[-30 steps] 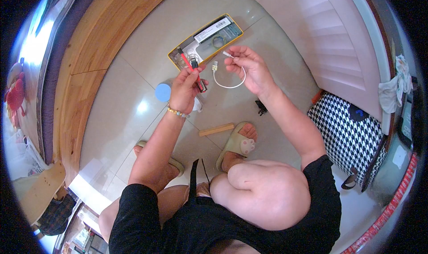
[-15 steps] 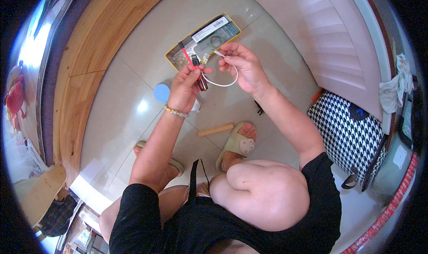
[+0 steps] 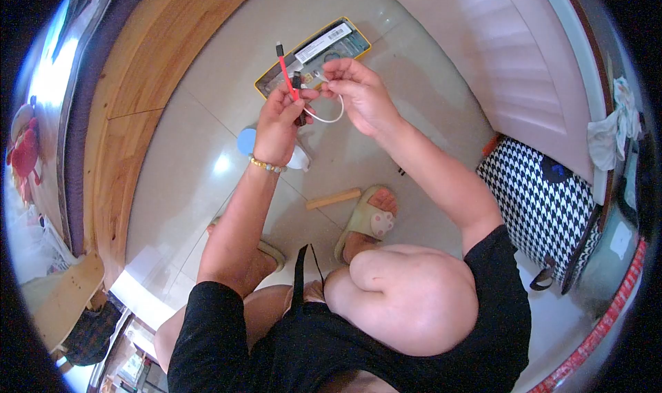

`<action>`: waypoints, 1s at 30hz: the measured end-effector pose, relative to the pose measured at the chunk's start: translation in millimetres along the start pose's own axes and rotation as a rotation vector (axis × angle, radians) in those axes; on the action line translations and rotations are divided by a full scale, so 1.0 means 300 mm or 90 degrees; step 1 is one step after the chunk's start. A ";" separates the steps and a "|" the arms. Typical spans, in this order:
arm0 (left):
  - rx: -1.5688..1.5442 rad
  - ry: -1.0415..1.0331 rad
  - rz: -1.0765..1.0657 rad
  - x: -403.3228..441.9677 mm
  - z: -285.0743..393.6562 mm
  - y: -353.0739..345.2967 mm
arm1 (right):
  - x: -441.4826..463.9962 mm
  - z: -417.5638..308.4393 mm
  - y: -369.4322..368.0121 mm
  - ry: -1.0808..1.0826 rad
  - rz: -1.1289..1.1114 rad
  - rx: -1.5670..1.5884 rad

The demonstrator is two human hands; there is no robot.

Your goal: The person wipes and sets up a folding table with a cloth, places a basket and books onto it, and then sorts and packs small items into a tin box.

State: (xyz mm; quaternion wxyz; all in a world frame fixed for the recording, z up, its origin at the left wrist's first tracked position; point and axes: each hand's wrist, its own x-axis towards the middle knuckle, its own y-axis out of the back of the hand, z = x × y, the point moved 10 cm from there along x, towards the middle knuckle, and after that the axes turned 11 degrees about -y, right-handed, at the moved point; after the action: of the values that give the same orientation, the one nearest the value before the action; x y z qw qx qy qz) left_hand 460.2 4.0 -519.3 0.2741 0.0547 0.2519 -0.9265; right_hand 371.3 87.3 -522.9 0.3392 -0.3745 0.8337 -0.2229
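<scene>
My left hand point(image 3: 277, 125) is closed around a bunch of short cables. A red cable point(image 3: 285, 72) with a black plug stands up out of its fingers, beside another black plug point(image 3: 296, 80). From the same grip a white cable point(image 3: 331, 120) loops across to my right hand point(image 3: 364, 96), whose thumb and fingers pinch it near its plug end. Just beyond both hands, a yellow-rimmed box point(image 3: 359, 32) rests on the floor. Inside it lies a white label with a barcode point(image 3: 324, 43); my fingers cover part of the box's near side.
On the tiled floor are a blue round object point(image 3: 246, 141), a white item point(image 3: 299, 160) partly behind my left wrist, and a wooden strip point(image 3: 334, 199) by my slipper. A houndstooth bag point(image 3: 538, 207) stands at the right, below a pale panel point(image 3: 510, 62).
Both hands have moved slightly; the right has come left, closer to the left hand. The white cable's loop is now narrower, and the red cable points higher.
</scene>
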 end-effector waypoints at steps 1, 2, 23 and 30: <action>0.013 0.000 0.012 0.013 0.007 0.004 | 0.014 -0.001 -0.009 0.006 -0.002 0.000; 0.025 0.002 0.024 0.027 0.008 0.015 | 0.031 0.011 -0.004 -0.017 0.022 -0.010; 0.467 -0.214 -0.111 0.274 0.028 0.136 | 0.083 -0.024 -0.177 0.401 0.106 -0.899; 0.633 -0.199 -0.212 0.237 0.080 0.091 | 0.089 0.104 -0.168 0.356 0.038 -1.152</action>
State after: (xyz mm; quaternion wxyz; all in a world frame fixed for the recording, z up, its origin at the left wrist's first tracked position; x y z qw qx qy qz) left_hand 415.7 -61.7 -527.4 0.0987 -0.0015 -0.2549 -0.9619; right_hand 404.8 31.6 -522.9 -0.2863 -0.4071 0.7504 0.4350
